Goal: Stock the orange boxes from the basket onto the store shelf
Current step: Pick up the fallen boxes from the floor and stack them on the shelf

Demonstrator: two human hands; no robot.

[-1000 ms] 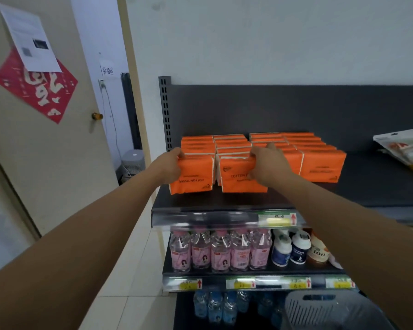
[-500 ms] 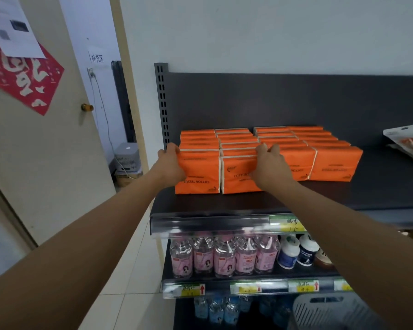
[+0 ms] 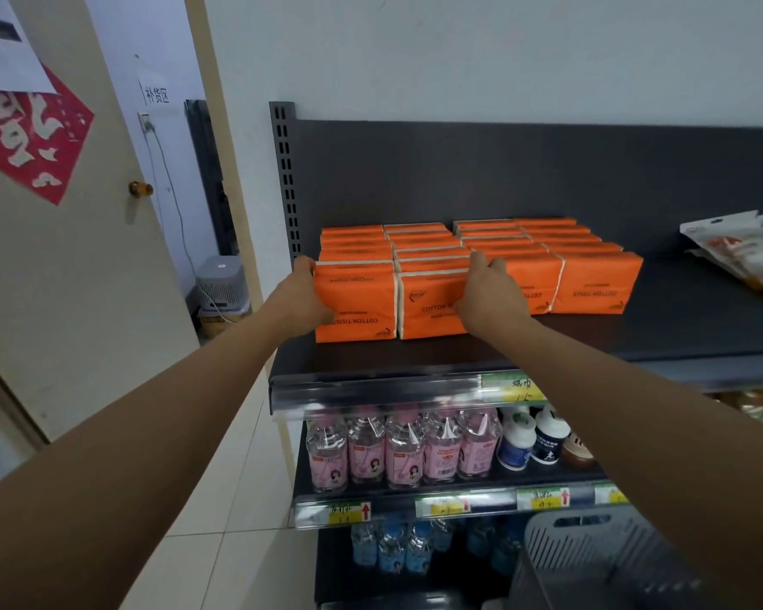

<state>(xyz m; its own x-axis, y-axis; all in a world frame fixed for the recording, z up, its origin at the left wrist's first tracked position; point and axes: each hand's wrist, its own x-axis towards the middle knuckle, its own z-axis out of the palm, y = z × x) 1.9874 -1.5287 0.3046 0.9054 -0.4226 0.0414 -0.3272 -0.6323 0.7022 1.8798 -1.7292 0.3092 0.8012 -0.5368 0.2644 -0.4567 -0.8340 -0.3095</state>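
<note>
Two bare arms are reaching up and forward from the bottom corners, nearly straight, converging on the front of the top shelf (image 3: 679,336). The left hand (image 3: 302,301) is cupping the left end of the front-left orange box (image 3: 355,301), palm against its side, fingertips curling over the top left corner. The right hand (image 3: 487,297) is lying on the front of the neighbouring front box (image 3: 428,306), back of the hand toward the camera, fingers (image 3: 479,259) hooking over the top edge at its right end. Both hands are pressing inward, squeezing the two front boxes between them; the boxes are touching side by side and sitting upright on the shelf, near its front edge.

Behind them, more orange boxes (image 3: 423,242) are standing in tight rows running back toward the dark rear panel, and another block of boxes (image 3: 591,279) is sitting just to the right, touching the right hand's box. Far right on the same shelf, white and red packets (image 3: 741,246) are lying flat, well apart from the boxes.

One shelf down, pink-labelled bottles (image 3: 401,451) are lining up beside small white-capped jars (image 3: 531,442). A grey basket (image 3: 591,561) is showing at the lower right, partly hidden by the right forearm; its contents cannot be made out. A beige door (image 3: 62,266) is standing at the left.
</note>
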